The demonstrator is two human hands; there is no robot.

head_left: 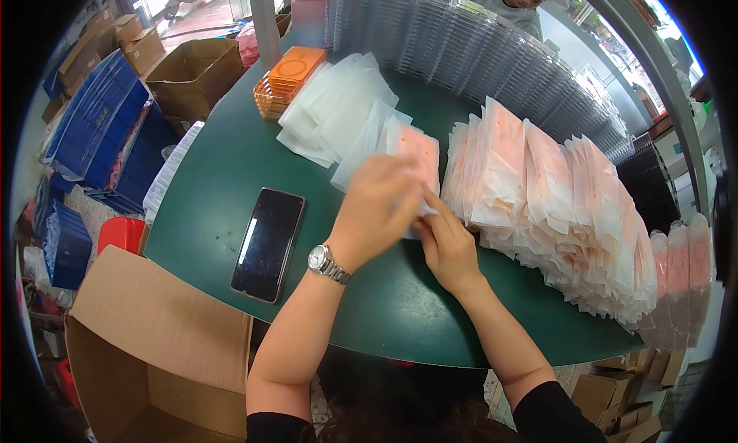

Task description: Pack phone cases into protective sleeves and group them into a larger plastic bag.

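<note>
1. Head view: nearest, at lower left, an open cardboard box (165,312) gapes beside the green worktop (200,212).
2. Next in, 1 phone (269,245) lies flat on the worktop, screen up and dark, left of the forearm wearing a watch (328,265).
3. The right hand (452,251) has its fingers curled at the near end of a filled bag (419,152); the left hand partly covers them, so I cannot tell whether that grip is clamped.
4. The left hand (377,201) is bent over the same end and blurred; its grip, too, I cannot tell.
5. The filled bag, white with a peach front, lies between the loose bags and the packed row. The step in hand seems to be working its near end with both hands. The next move, I judge, calls for light fingertips and a steady hold, since such thin material could crease.
6. To its right stands a packed row of similar bags (492,159); to its left, loose white bags (330,116) overlap.
7. Farther back are orange cases (298,63), then stacked clear trays (461,43), with 1 person (503,5) beyond.
</note>
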